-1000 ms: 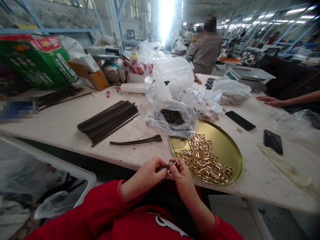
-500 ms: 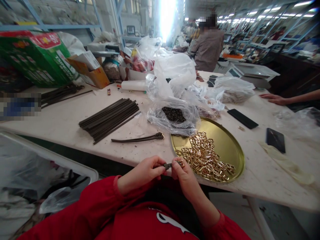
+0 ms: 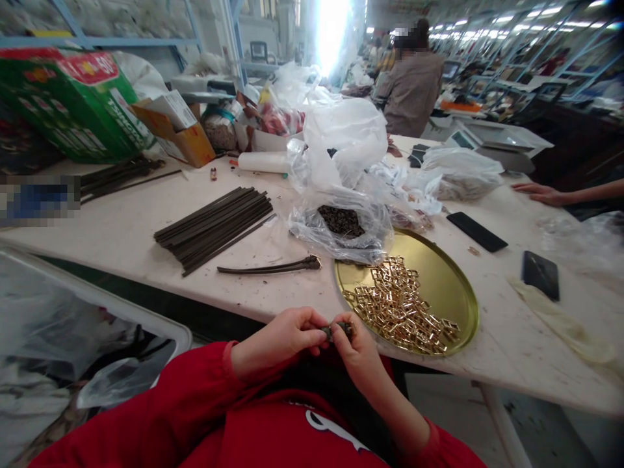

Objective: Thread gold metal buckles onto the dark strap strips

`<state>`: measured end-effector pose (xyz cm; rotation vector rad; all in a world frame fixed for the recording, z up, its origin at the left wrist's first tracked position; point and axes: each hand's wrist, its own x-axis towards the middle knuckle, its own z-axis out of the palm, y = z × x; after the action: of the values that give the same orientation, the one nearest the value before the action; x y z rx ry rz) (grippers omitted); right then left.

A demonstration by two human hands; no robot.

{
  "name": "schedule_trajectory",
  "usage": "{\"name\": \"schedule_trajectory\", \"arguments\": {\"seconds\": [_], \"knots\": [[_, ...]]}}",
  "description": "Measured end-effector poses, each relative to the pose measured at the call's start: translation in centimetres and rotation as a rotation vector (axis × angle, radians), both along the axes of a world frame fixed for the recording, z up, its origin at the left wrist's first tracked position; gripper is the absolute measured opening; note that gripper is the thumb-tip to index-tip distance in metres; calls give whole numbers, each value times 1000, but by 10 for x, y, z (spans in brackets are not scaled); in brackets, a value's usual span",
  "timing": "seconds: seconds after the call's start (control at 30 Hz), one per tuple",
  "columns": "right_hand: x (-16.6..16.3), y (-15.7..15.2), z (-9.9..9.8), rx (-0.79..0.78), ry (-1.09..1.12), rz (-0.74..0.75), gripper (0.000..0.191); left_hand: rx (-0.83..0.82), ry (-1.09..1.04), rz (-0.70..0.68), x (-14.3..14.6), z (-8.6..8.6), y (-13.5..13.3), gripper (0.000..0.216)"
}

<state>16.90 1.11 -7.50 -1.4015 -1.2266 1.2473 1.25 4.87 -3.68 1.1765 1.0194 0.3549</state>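
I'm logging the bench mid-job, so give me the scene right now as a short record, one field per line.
Left hand: pinching a small dark piece
Right hand: fingers on that same piece; details hidden by the grip
Tray: gold, right of and beyond the hands
Buckles: gold-coloured, heaped on the tray
Strips: dark, bundled on the table, left of the bag
Bag: clear plastic, dark bits inside
Co-worker's hand: at far right, on the table
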Motion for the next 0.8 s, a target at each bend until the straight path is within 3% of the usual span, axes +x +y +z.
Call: {"name": "schedule_trajectory", "arguments": {"seconds": [0.13,0.4,0.63,0.8], "knots": [[1,-2,1,17,-23,89,18,6,0,-33,0,0,-1,19],[0,-7,6,-169,304,135,37,-23,-123,-74,-5,-2,-2,35],[-1,-10,12,-145,255,191,39,-18,-127,-49,-6,-3,-6,33],[2,-16,3,-149,246,181,40,59,84,-248,-9,-1,-5,21]]}}
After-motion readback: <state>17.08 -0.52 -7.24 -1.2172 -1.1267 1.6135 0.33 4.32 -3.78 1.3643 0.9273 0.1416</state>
